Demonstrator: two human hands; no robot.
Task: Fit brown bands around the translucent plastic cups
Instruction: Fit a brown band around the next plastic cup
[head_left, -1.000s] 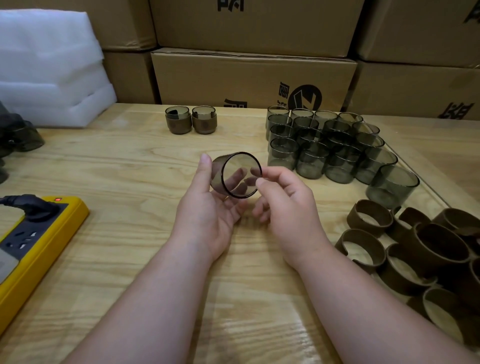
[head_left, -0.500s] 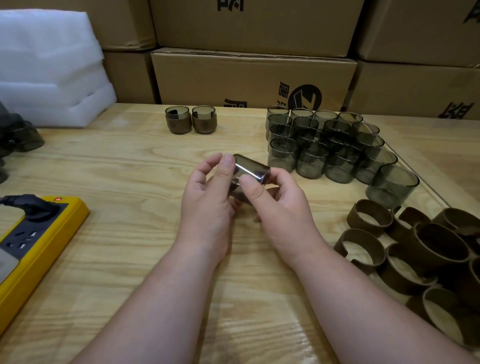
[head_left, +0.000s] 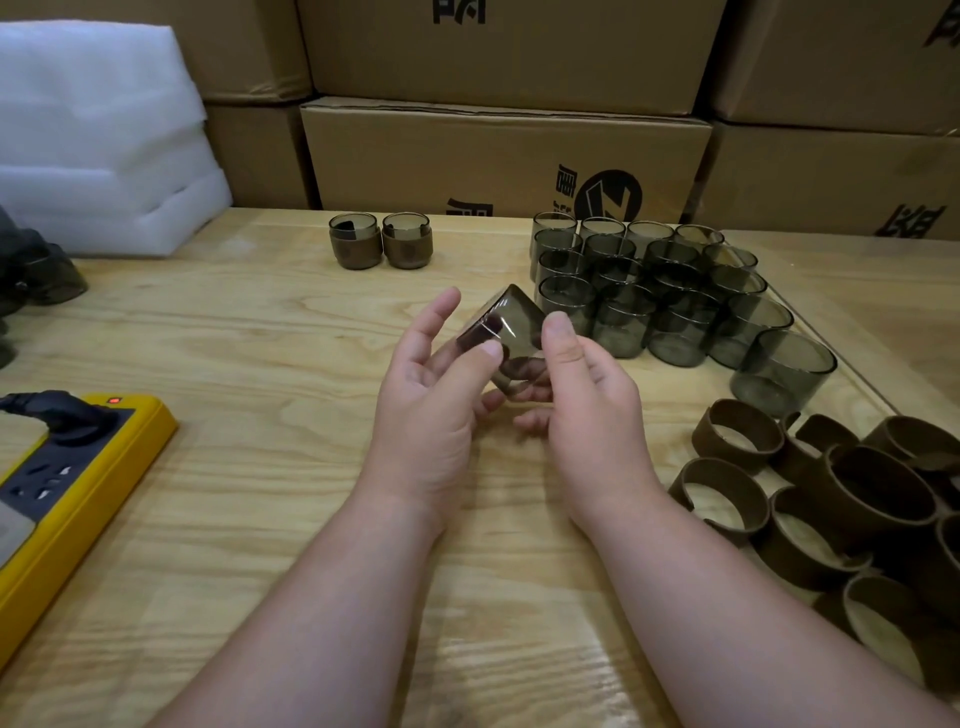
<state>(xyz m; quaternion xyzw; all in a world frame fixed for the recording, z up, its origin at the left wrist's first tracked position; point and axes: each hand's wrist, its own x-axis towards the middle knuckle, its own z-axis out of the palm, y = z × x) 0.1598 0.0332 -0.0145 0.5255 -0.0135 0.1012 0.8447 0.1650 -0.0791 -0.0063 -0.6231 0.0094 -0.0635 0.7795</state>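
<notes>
- Translucent cup (head_left: 511, 325), smoky grey: held in the air at the centre of the frame, tilted, its flat base turned up and toward the left; no band on it.
- Left hand (head_left: 434, 395): thumb pressed against the cup's near side, index finger stretched upward beside the base, remaining fingers curled under the cup.
- Right hand (head_left: 587, 410): thumb laid on the cup's right wall, fingers curled below and behind it; cup pinched between the two hands.
- Bare cups (head_left: 654, 296): a packed cluster standing upright in rows, right of centre, above the hands.
- Brown bands (head_left: 826, 499): a loose heap of open rings at the lower right, some lying flat, some leaning on one another.
- Banded cups (head_left: 381, 240): two, upright and side by side, touching, top centre-left, each with a brown band round its lower part.
- Wooden table (head_left: 249, 332): light grain, bearing all items.
- Yellow power strip (head_left: 78, 483): left edge, a black plug (head_left: 62, 413) seated in it, a red light lit.
- White foam sheets (head_left: 98, 135): stacked, upper left.
- Cardboard boxes (head_left: 504, 150): stacked along the top of the frame, printed in black.
</notes>
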